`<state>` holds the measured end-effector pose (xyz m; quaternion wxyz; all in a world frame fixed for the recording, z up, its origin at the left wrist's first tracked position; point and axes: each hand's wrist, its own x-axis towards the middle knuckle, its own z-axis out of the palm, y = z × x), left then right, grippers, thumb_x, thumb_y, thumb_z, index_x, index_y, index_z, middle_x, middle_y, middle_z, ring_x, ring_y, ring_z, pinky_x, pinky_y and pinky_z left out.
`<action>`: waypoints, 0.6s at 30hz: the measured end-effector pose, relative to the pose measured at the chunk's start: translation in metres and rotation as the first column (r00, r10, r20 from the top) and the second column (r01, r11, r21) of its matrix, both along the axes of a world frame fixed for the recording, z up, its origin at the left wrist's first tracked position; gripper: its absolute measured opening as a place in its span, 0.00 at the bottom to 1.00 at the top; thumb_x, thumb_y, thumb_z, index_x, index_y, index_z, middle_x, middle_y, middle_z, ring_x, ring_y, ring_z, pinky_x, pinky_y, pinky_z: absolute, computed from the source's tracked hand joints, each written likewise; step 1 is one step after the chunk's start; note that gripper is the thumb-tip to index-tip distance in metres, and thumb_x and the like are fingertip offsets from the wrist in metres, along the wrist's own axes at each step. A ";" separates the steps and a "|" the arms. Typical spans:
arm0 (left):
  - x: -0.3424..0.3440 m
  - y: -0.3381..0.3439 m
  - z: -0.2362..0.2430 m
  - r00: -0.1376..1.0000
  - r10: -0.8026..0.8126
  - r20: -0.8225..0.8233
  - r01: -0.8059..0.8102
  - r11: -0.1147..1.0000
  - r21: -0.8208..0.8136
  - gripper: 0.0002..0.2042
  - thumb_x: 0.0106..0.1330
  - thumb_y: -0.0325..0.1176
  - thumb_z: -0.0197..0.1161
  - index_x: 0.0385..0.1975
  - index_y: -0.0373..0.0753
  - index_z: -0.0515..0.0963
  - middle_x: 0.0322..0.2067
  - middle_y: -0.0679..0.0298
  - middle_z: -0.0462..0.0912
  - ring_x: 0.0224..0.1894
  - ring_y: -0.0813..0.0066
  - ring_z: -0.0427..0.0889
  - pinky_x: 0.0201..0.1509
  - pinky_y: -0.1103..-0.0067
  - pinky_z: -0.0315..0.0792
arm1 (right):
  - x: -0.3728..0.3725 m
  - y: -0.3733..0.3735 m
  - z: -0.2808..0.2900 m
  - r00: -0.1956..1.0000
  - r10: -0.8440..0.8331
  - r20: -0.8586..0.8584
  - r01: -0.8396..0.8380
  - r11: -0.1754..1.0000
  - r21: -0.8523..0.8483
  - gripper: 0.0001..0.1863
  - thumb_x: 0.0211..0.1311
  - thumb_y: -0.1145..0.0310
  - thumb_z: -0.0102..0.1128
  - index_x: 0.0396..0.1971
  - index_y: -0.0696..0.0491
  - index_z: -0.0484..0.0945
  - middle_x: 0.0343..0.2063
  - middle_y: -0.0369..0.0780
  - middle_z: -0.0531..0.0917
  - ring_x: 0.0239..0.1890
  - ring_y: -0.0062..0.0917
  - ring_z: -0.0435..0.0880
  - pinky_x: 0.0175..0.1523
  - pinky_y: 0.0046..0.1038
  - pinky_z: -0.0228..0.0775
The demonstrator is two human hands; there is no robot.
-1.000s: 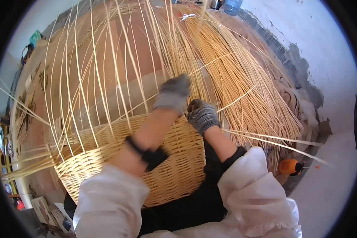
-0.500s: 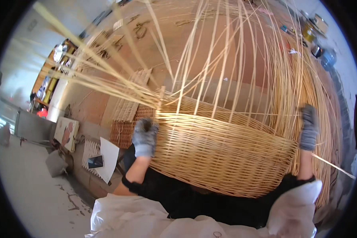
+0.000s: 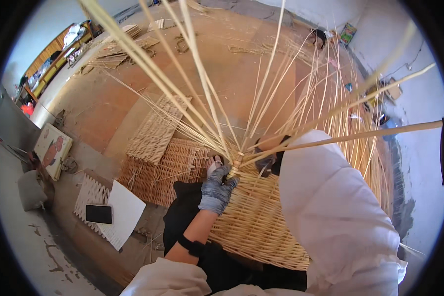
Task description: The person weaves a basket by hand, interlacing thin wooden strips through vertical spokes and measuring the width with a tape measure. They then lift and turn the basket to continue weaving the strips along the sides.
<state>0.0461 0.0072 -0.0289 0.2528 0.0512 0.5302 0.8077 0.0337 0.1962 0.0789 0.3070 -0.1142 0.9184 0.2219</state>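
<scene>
My left hand, in a grey knit glove, grips the end of a woven wicker basket just below its bound corner. Its thumb lies on the near face. Long pale willow rods fan upward and outward from that corner. My right hand, also gloved, is just right of the corner, by the basket's upper edge. A white sleeve crosses in front of the basket's right part and hides most of that arm. The fingers of my right hand are mostly hidden.
Woven panels lie on the floor to the left. A phone and a white sheet are near them, below a picture board. Loose rods stand at right. A bare foot shows beside the basket.
My right hand has come from the basket's far right end leftward to the corner by my left hand. The view has shifted, and rods now spread right from the corner too.
</scene>
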 end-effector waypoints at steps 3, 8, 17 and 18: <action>-0.001 -0.002 -0.012 0.985 -0.115 -0.128 0.096 0.984 -0.147 0.10 0.56 0.22 0.52 0.38 0.31 0.72 0.44 0.58 0.68 0.43 0.69 0.68 0.46 0.72 0.70 | -0.001 0.018 0.025 0.990 0.076 -0.115 -0.087 0.992 -0.095 0.14 0.53 0.66 0.47 0.40 0.47 0.73 0.32 0.43 0.78 0.35 0.31 0.77 0.38 0.27 0.69; -0.008 -0.002 -0.018 0.950 -0.064 0.306 0.019 0.989 0.148 0.10 0.56 0.23 0.53 0.38 0.30 0.71 0.44 0.57 0.69 0.45 0.69 0.68 0.45 0.73 0.71 | 0.063 0.027 0.061 0.922 0.110 -0.372 -0.247 0.906 -0.343 0.15 0.55 0.68 0.45 0.43 0.45 0.71 0.31 0.44 0.77 0.34 0.31 0.77 0.36 0.27 0.70; 0.035 0.074 0.078 0.567 -0.719 -0.402 -0.244 0.319 -0.916 0.15 0.57 0.37 0.51 0.40 0.35 0.70 0.41 0.50 0.73 0.45 0.59 0.72 0.44 0.70 0.68 | 0.177 0.013 -0.035 0.710 -0.455 -0.538 -0.096 0.694 -0.714 0.21 0.47 0.72 0.49 0.46 0.42 0.69 0.18 0.38 0.75 0.20 0.30 0.75 0.24 0.29 0.67; 0.009 0.083 0.068 0.540 -0.809 -0.231 -0.169 0.165 -0.972 0.17 0.57 0.38 0.51 0.43 0.35 0.67 0.42 0.49 0.72 0.46 0.59 0.71 0.45 0.70 0.66 | 0.173 0.003 -0.038 0.700 -0.461 -0.546 -0.116 0.680 -0.724 0.21 0.47 0.72 0.49 0.46 0.42 0.69 0.18 0.38 0.75 0.20 0.30 0.75 0.24 0.29 0.67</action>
